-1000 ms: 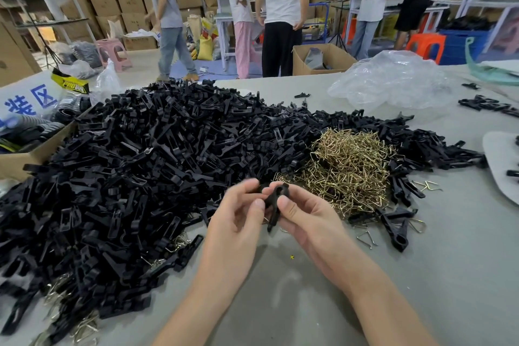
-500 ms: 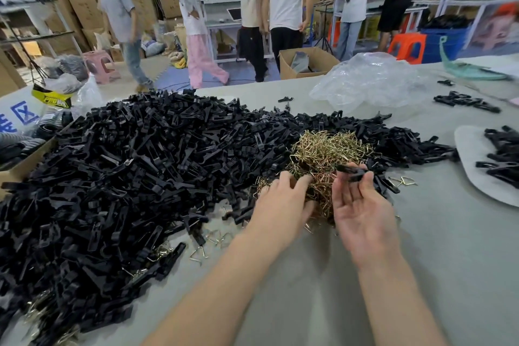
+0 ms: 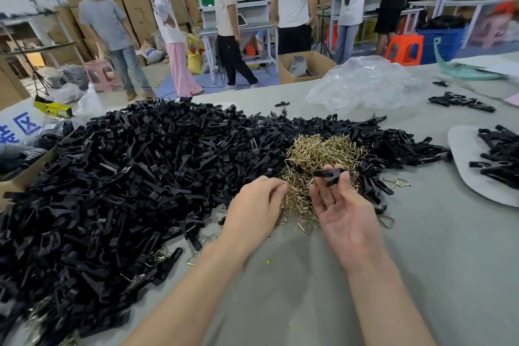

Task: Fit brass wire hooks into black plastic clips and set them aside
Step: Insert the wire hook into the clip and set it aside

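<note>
A big heap of black plastic clips (image 3: 126,177) covers the left and middle of the grey table (image 3: 435,261). At its right side lies a pile of brass wire hooks (image 3: 317,152). My left hand (image 3: 252,208) reaches palm down into the near edge of that pile, fingers curled onto the hooks, fingertips partly buried. My right hand (image 3: 348,216) is palm up beside it and holds one black clip (image 3: 328,176) at its fingertips, just above the brass pile.
A pale mat (image 3: 463,174) at the right edge carries several black clips (image 3: 500,154). A crumpled clear plastic bag (image 3: 365,84) and a small clip group (image 3: 460,100) lie further back. A cardboard box (image 3: 28,171) stands at the left. Several people stand beyond the table.
Both hands went from holding one clip together near me out to the brass pile. The left hand's fingers have since curled into the hooks. The right hand keeps a clip.
</note>
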`<state>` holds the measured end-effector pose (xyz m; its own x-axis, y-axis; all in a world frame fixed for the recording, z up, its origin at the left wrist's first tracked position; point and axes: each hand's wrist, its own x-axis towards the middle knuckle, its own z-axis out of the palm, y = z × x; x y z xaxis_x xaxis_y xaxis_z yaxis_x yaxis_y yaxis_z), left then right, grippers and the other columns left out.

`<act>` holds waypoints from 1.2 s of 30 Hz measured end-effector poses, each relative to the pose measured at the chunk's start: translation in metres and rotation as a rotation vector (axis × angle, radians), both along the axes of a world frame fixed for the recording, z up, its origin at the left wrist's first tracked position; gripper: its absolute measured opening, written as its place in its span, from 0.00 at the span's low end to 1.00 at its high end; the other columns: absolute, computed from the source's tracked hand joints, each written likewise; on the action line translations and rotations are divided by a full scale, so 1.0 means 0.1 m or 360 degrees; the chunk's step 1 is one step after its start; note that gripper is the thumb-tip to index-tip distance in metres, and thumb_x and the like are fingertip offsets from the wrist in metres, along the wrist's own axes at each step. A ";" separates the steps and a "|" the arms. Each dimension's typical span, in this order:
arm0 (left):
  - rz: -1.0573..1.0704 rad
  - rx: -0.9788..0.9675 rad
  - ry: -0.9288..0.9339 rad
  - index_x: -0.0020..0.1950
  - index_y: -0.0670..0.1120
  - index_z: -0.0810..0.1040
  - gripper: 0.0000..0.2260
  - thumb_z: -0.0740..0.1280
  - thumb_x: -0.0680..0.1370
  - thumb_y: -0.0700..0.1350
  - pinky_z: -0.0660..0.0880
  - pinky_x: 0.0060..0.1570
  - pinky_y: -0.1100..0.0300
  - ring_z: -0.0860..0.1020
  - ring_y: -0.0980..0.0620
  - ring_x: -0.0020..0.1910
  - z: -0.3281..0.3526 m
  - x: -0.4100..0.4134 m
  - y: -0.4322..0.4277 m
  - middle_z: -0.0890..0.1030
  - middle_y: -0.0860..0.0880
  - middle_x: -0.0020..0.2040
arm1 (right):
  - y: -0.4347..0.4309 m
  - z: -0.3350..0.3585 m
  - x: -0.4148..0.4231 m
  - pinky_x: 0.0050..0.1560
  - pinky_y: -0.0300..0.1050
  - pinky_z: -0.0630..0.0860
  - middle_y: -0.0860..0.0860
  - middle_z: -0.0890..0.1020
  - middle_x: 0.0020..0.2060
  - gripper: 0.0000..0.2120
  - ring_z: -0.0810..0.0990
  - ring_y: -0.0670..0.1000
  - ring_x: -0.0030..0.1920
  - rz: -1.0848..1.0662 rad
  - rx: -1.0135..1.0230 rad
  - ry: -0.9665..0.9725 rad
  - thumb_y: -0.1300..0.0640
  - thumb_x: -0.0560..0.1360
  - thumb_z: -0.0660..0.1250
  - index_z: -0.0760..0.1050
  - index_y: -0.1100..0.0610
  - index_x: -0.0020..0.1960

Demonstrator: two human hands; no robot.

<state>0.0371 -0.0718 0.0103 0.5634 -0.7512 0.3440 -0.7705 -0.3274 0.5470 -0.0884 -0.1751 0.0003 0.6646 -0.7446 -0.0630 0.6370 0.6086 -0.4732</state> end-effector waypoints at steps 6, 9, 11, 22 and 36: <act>-0.0053 -0.0426 0.0683 0.58 0.57 0.82 0.09 0.66 0.81 0.46 0.72 0.34 0.63 0.74 0.58 0.32 0.07 -0.01 0.04 0.83 0.53 0.39 | 0.10 0.04 0.07 0.58 0.51 0.81 0.55 0.86 0.50 0.13 0.86 0.51 0.47 0.0157 -0.0125 0.0165 0.58 0.72 0.69 0.80 0.59 0.55; -0.0038 -0.0408 0.0586 0.60 0.59 0.79 0.11 0.67 0.81 0.45 0.71 0.34 0.67 0.75 0.59 0.32 0.03 -0.06 0.08 0.81 0.54 0.39 | 0.16 0.06 0.08 0.61 0.53 0.79 0.56 0.86 0.49 0.13 0.86 0.52 0.46 0.0286 -0.0181 0.0197 0.59 0.73 0.69 0.79 0.60 0.56; -0.0007 -0.0377 0.0511 0.62 0.57 0.79 0.11 0.66 0.81 0.46 0.70 0.37 0.71 0.76 0.63 0.34 0.00 -0.09 0.09 0.81 0.58 0.39 | 0.17 0.07 0.08 0.61 0.54 0.80 0.56 0.85 0.48 0.13 0.86 0.52 0.46 0.0302 -0.0172 0.0184 0.59 0.73 0.68 0.79 0.61 0.56; 0.0093 -0.0749 0.1222 0.47 0.50 0.84 0.03 0.70 0.79 0.45 0.76 0.39 0.66 0.80 0.58 0.37 0.17 -0.26 0.35 0.84 0.54 0.38 | 0.19 0.06 0.09 0.50 0.53 0.84 0.59 0.86 0.51 0.09 0.87 0.55 0.49 0.0250 -0.0015 0.0123 0.59 0.72 0.70 0.87 0.59 0.49; -0.0085 -0.1156 0.2451 0.35 0.44 0.82 0.04 0.72 0.69 0.44 0.78 0.32 0.64 0.80 0.55 0.31 0.10 -0.49 0.42 0.83 0.44 0.36 | 0.36 0.06 0.19 0.49 0.50 0.84 0.61 0.84 0.52 0.14 0.84 0.55 0.47 0.0591 -0.0205 0.0161 0.57 0.78 0.64 0.83 0.55 0.59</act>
<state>-0.0123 -0.0302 0.0206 0.6595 -0.7247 -0.1996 0.5743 0.3145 0.7558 -0.0693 -0.1391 0.0062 0.8850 -0.4613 -0.0635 0.3315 0.7199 -0.6097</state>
